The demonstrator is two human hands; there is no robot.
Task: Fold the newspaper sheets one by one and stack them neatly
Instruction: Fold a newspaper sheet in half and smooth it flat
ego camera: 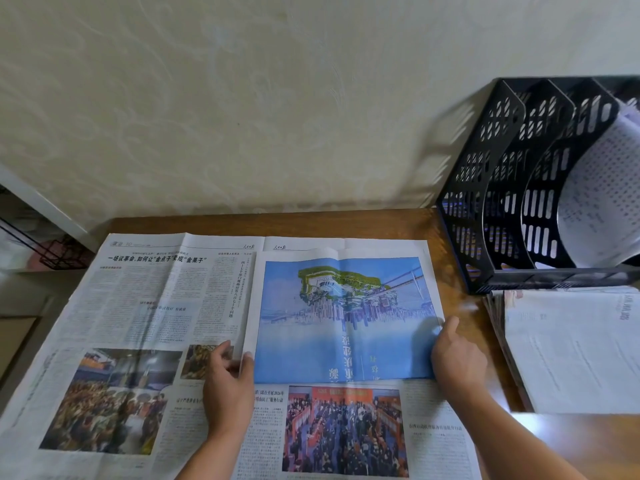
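In the head view, a large open newspaper sheet (138, 323) covers the lower left and centre of the frame, spread flat on a brown wooden surface (460, 258). Its left and bottom edges run out of the picture, so its full extent cannot be seen. On top of its right half lies a smaller folded sheet with a blue picture page (346, 320) facing up, its print upside down to the camera.

The left hand (227, 379) sits at the lower centre, at the left edge of the blue sheet. Its fingers (221, 351) are curled with the thumb apart from them, and the sheet's left margin appears pinched between them, though motion blur makes the grip hard to confirm. The right hand (453, 362) rests at the blue sheet's right edge, fingers bent and the forefinger stretched toward the edge; whether it grips the paper or only presses on it cannot be told.

At the right of the frame, a stack of folded newspapers (568, 348) lies on the surface, cut off by the right border. Behind it, in the upper right, stands a black perforated file rack (502, 188) holding a curled printed paper (599, 195), also partly cropped. At the far left, dim shelving and a wire frame are too blurred to identify.
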